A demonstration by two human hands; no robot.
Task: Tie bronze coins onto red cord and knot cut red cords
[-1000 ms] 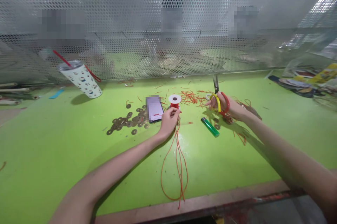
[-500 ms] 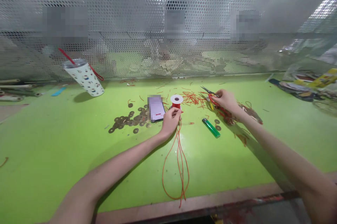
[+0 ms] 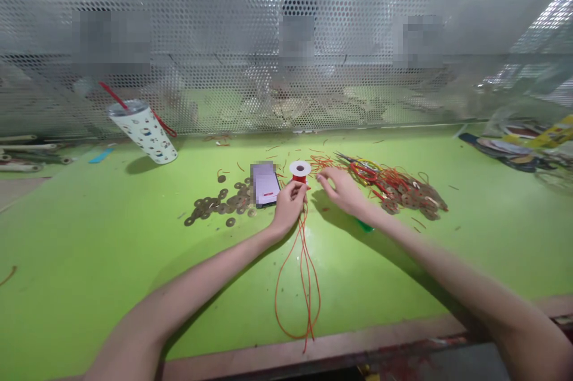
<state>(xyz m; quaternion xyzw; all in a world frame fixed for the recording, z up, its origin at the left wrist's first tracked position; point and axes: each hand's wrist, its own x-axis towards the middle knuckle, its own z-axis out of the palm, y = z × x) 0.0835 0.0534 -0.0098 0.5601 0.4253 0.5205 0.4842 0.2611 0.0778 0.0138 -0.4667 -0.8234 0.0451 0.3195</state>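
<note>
My left hand is closed in a pinch on a red cord, just in front of a white-flanged spool of red thread. Long loops of the cord hang from the fingers toward the table's near edge. To the right, my right hand hovers apart from the cord, fingers loosely bent and nothing visible in them. Red-handled scissors lie beyond it, beside a pile of holed coins with red cords. Under the right forearm, a green lighter is mostly hidden.
A phone lies left of the spool, near loose holed coins. Farther left stands a patterned tumbler with a red straw. Red cord scraps litter the back. A perforated metal screen rises behind the green table.
My right hand has let go of the scissors, which now lie by the coin pile, and has moved left toward my left hand. Its forearm now covers most of the lighter. My left hand stays put.
</note>
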